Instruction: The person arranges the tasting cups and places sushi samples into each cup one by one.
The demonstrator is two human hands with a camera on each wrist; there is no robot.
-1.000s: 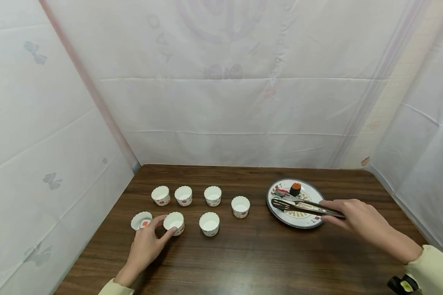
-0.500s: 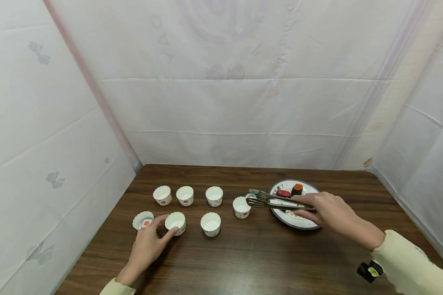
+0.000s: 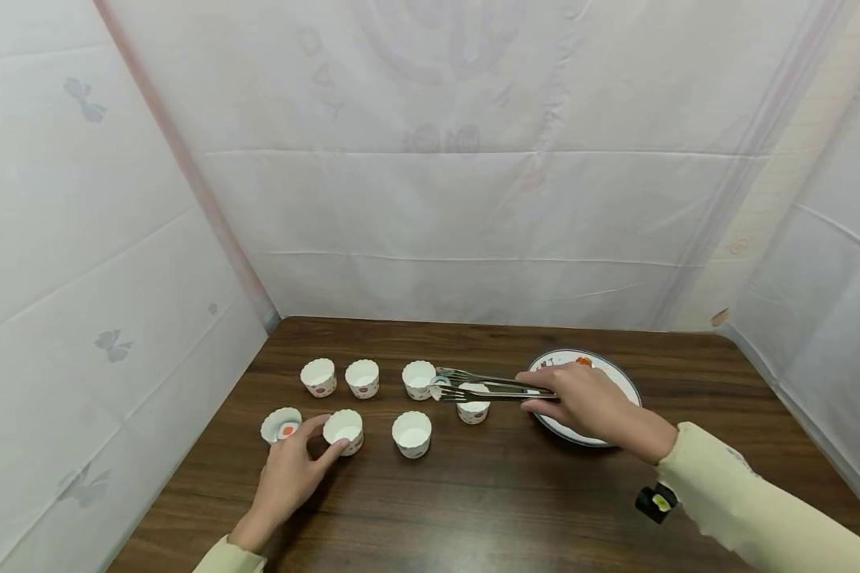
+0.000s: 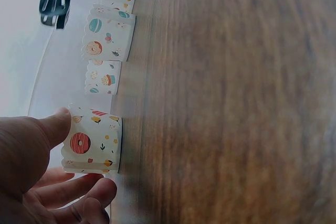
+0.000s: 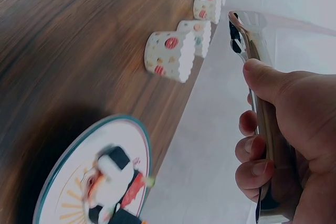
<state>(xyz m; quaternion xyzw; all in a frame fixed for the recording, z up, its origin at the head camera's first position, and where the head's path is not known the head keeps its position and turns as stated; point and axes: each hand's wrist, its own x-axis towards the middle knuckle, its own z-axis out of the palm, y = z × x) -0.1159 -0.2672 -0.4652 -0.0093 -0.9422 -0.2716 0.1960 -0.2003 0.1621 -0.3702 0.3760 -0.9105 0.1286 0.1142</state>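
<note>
My left hand [image 3: 287,476] holds a scalloped white paper baking cup [image 3: 345,434] between thumb and fingers, the cup upright on the table. Just left of it, another cup [image 3: 271,430] contains a white piece with an orange centre [image 3: 286,430]. My right hand [image 3: 586,399] grips metal tongs [image 3: 500,395], which point left above the cups. Between the tong tips is a small round whitish piece [image 3: 440,383], perhaps a sushi roll. In the right wrist view my right hand [image 5: 299,124] wraps round the handles; dark bits of the piece show at the tips.
More paper cups stand about, including a back-row cup [image 3: 419,380], a front cup [image 3: 412,435] and one beneath the tongs [image 3: 474,412]. A round plate [image 3: 627,383] with toy-like sushi pieces [image 5: 116,161] lies at the right, partly behind my right hand. White cloth [image 3: 430,207] encloses the table.
My right hand has carried the tongs left from over the plate to above the cups, with a small whitish piece between the tips. My left hand stays at its cup.
</note>
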